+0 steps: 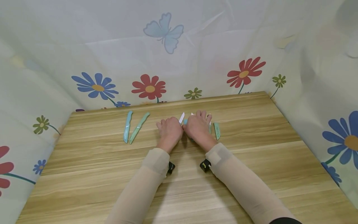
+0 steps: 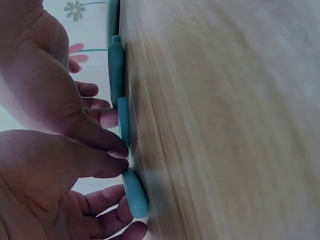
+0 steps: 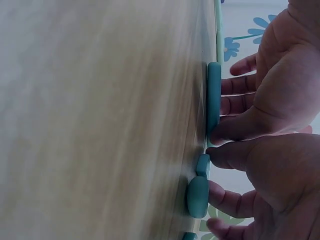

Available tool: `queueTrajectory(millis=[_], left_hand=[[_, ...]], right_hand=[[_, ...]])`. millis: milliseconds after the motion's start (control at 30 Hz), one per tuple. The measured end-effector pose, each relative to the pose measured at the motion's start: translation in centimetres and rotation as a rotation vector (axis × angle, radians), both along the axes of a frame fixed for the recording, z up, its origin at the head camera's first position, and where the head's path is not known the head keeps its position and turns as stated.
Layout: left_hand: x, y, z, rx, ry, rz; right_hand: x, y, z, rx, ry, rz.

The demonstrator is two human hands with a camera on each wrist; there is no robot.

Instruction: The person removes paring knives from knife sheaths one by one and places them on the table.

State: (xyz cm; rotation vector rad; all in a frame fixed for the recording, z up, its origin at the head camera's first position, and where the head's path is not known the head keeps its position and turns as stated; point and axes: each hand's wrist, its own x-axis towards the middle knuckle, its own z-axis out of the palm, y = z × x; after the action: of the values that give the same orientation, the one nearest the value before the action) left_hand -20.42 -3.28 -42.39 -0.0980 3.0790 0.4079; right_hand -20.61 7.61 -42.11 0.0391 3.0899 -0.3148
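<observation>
In the head view my left hand (image 1: 171,129) is low over the tabletop, with a pale blade (image 1: 182,117) showing past its fingers. The left wrist view shows its thumb and fingers pinching the blue-green handle of a paring knife (image 2: 135,192). Close beside it, my right hand (image 1: 198,126) pinches a blue blade sheath (image 1: 185,122) between thumb and fingers. Another blue-green knife handle (image 3: 198,197) lies against the right fingers. Partly hidden beyond the right hand is a green knife (image 1: 210,128). The two thumbs are nearly touching.
A light-green sheath (image 1: 217,131) lies right of the hands. To the left, a blue knife (image 1: 127,127) and a green knife (image 1: 139,128) rest side by side, both sheathed. The wooden table (image 1: 92,174) meets a flower-printed sheet (image 1: 195,56) at its back edge.
</observation>
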Motion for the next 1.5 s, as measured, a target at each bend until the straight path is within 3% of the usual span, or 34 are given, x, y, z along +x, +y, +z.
queueTrajectory(millis=[1100, 1500], left_hand=[[0.49, -0.02, 0.33, 0.054, 0.001, -0.010], [0.96, -0.84, 0.71, 0.011, 0.036, -0.023]], right_hand=[[0.38, 0.20, 0.18, -0.017, -0.022, -0.004], [0.71, 0.32, 0.61, -0.055, 0.017, 0.017]])
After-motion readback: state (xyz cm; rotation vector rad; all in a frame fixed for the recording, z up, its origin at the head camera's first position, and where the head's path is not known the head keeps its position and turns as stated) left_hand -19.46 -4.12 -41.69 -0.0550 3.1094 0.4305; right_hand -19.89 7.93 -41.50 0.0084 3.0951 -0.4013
